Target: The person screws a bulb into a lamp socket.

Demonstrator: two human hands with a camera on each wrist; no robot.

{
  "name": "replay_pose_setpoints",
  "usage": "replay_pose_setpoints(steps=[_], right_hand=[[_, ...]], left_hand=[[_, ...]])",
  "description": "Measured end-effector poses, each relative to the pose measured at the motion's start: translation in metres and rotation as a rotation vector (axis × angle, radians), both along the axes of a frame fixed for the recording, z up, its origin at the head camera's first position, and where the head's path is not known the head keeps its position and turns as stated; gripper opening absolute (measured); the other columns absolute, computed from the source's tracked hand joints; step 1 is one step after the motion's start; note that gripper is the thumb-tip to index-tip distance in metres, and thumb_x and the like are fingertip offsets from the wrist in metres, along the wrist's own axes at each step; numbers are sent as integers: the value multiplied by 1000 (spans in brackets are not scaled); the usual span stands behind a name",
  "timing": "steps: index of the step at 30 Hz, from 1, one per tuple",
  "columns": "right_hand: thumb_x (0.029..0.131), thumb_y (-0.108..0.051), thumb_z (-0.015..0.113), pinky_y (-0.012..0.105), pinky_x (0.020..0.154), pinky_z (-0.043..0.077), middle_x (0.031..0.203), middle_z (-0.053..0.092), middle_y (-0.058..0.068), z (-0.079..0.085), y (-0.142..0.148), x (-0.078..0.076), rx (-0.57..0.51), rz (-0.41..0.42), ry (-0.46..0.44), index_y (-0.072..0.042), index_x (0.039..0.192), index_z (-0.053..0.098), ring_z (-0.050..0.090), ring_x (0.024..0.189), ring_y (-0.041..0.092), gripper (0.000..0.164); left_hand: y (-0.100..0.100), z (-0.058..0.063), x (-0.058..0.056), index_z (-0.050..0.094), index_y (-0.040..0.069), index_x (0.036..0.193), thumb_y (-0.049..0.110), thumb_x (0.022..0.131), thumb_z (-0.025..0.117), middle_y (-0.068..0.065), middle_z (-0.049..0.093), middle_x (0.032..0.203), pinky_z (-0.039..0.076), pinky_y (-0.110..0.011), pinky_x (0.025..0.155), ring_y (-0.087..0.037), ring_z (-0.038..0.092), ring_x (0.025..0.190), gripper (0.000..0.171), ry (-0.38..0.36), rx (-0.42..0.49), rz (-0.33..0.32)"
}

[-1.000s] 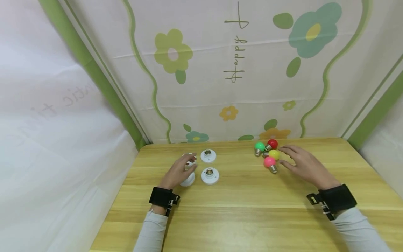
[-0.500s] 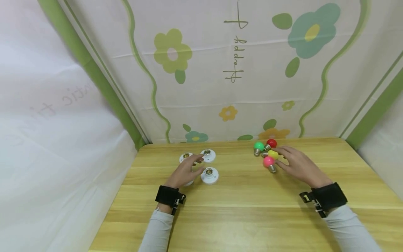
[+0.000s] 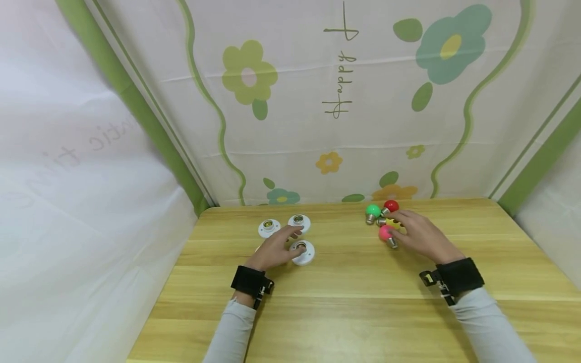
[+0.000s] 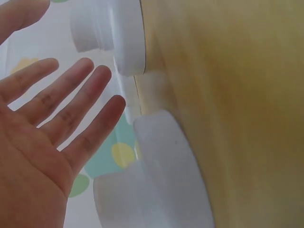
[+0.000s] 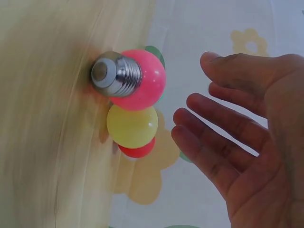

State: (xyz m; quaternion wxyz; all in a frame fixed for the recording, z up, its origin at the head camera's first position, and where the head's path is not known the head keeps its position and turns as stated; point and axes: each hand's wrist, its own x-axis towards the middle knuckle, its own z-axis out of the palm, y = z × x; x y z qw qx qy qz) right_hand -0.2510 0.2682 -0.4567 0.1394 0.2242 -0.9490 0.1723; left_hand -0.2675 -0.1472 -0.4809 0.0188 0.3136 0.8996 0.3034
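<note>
My left hand [image 3: 275, 250] hovers over white round lamp holders, fingers apart and holding nothing. Its thumb overlaps the near right lamp holder [image 3: 306, 257] in the head view. Behind it stand the far left lamp holder [image 3: 269, 229] and the far right lamp holder [image 3: 298, 222]; another at near left is mostly hidden. The left wrist view shows a gap between the fingers and a lamp holder [image 4: 166, 175]. My right hand [image 3: 419, 235], fingers loosely spread, hangs above a pink bulb [image 5: 142, 80] and a yellow bulb [image 5: 132, 126], apart from both. A red bulb [image 3: 391, 205] and a green bulb [image 3: 373, 210] lie beside them.
Everything sits on a wooden table [image 3: 345, 312]. A white curtain [image 3: 290, 126] printed with flowers hangs right behind its far edge. White fabric sides [image 3: 91, 212] stand at left and right.
My left hand has moved right across the lamp holders, uncovering the far left one. My right hand has shifted left, over the yellow and pink bulbs. Bulbs and holders stay in place.
</note>
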Motion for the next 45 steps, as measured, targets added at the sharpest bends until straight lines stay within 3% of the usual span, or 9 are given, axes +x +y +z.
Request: replay_pose_setpoints(steps=[7,17,23,30,45], right_hand=[[88,-20,71,53,91,51,119,65,15,-7,-6,-7,-5,23,-2,-8,116,68,61,113,35,31],[86,-17,72,53,90,51,122,63,15,-16,-7,-9,11,18,-35,-7,118,67,59,112,35,33],[87,-17,71,53,92,50,122,63,17,-19,-8,-9,12,13,-67,-6,120,66,59,112,36,35],[86,-19,72,56,96,47,123,63,19,-19,-9,-9,40,-8,-82,-4,121,65,56,117,39,38],[90,-30,67,57,97,46,127,61,22,-23,-7,-6,69,-53,-148,-6,131,59,57,118,41,48]], left_hand=[[4,-2,2,52,11,138,45,90,65,-3,56,136,51,-37,95,-20,58,118,60,2,-51,-16],[6,-2,5,56,18,135,44,84,73,-2,50,142,42,-40,109,-23,43,137,59,-28,-135,8],[8,-5,5,57,20,133,40,78,80,-5,48,143,43,-41,107,-25,41,137,63,-76,-146,23],[8,-6,5,51,21,139,37,77,81,-8,41,149,42,-45,108,-28,36,141,70,-131,-158,30],[8,-7,5,54,17,133,39,77,81,-2,53,134,45,-37,102,-19,47,126,66,-76,-217,21]])
